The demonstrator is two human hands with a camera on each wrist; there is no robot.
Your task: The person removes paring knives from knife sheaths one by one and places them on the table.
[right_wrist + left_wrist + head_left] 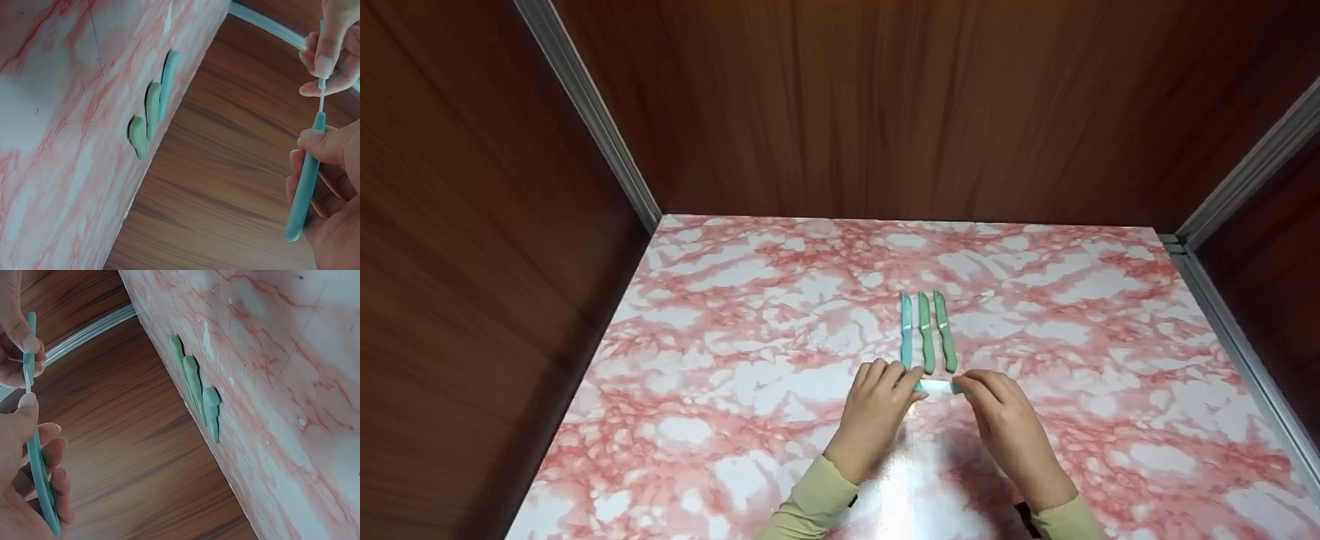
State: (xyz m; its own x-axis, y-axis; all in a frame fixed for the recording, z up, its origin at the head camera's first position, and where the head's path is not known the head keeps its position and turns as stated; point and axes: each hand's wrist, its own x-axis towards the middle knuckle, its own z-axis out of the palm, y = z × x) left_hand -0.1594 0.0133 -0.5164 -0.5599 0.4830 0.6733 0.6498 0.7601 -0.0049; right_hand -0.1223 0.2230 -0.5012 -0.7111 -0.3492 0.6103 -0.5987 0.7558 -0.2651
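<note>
A teal knife [936, 385] with a pale blade showing at its middle is held level between both hands. My left hand [876, 409] grips its left teal part, thumb along it and fingers curled beneath, as the left wrist view shows. The right teal part is pinched by my right hand [1011, 420], whose fingers curl round it in the right wrist view. Which part is handle and which is cover, I cannot tell. Just beyond the hands lie a teal knife [907, 330] and two green knives, one in the middle [926, 337] and one at right [945, 334], roughly parallel, in covers.
The tabletop [720, 360] has a red and white marbled pattern. Brown wood-grain panels [840, 112] enclose it at the back and sides, with metal strips [592, 112] at the corners.
</note>
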